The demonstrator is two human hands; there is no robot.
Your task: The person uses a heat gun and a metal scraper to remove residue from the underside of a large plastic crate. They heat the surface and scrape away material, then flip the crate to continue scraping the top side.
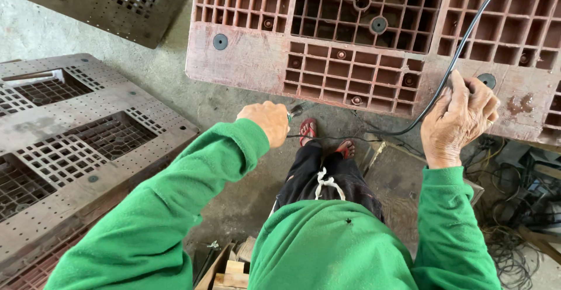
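A black cable (450, 68) is running down from the upper right, across the reddish-brown plastic pallet (251, 62), and curving under the right hand (459, 120), which is closing its fingers around it at the pallet's near edge, seemingly so the slack stays lifted off the floor and clear of the feet. From there the cable is dropping in a loop and trailing leftward as a thin dark line toward the left hand (266, 120), which is curling into a fist around a small tool with a green handle (289, 117); only the tip of it is showing, so what kind of tool it is cannot be told. The two hands are holding well apart, keeping the cable stretched between them. Below, red sandals (327, 138) are standing on the concrete floor (169, 80) beside a worn wooden box (397, 173). A grey plastic pallet (76, 150) is lying at the left, another grey pallet (105, 1) is leaning at the upper left, and a tangle of loose wires (514, 231) is piling at the lower right.
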